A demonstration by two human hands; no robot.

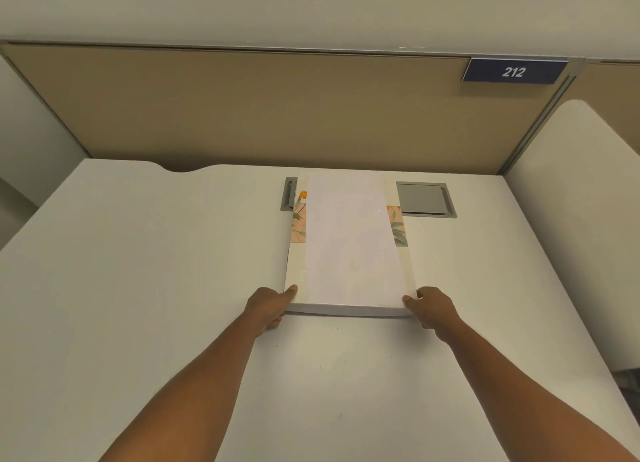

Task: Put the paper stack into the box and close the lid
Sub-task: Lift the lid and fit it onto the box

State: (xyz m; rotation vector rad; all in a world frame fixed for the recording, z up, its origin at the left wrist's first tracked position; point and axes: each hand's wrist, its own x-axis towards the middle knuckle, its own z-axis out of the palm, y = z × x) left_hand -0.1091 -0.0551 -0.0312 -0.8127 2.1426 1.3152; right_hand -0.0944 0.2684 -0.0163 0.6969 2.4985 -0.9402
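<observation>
From the head view, a flat cream box (348, 281) lies on a smooth, pale table (156, 288), toward the far middle of it. The box is a long rectangle with straight edges, and its lid is shut. A band of pink paper with green leaves and an orange flower shows on both sides of the box top. A white paper stack (349, 240) lies on top of the lid, so it is not inside the box. The paper looks smooth and plain, and it is a bit narrower than the box. The left hand (268, 306) holds the near left corner of the box, with the thumb on top and the fingers curled under the edge. The right hand (433, 311) holds the near right corner the same way, thumb on top by the paper's corner. Both hands are partly closed on the box. Two bare arms reach out over the table. Behind the box a grey metal cable hatch (424, 198) is set flat into the table, and the box covers part of it. A tan cloth wall panel (242, 108) stands at the back. A dark blue sign (514, 71) on it reads 212.
</observation>
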